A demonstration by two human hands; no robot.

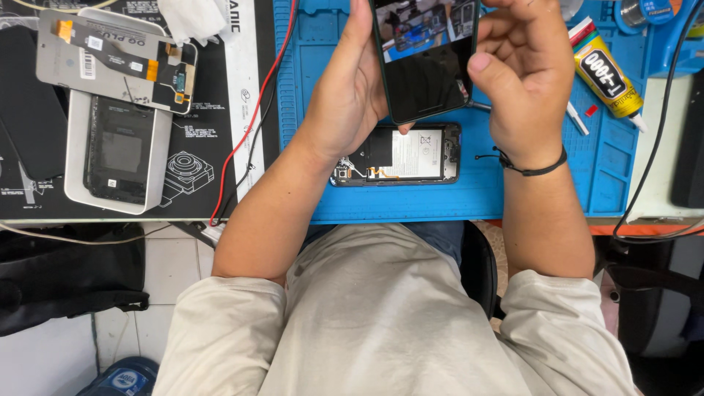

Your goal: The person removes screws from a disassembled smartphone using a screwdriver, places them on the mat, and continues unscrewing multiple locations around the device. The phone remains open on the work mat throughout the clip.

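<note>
A glossy black rectangular back panel (425, 59) is held above the far edge of the blue silicone work mat (455, 198), pinched between the left hand (348, 92) along one long side and the right hand (524, 81) on the other. It is best kept by its edges (fingerprints show), squared over the opened black phone chassis (400, 155) lying on the mat just beneath.

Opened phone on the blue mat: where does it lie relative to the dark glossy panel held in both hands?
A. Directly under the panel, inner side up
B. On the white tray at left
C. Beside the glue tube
A: the opened phone lies inner side up on the blue mat, just beneath the panel held by the left hand and right hand.
</note>
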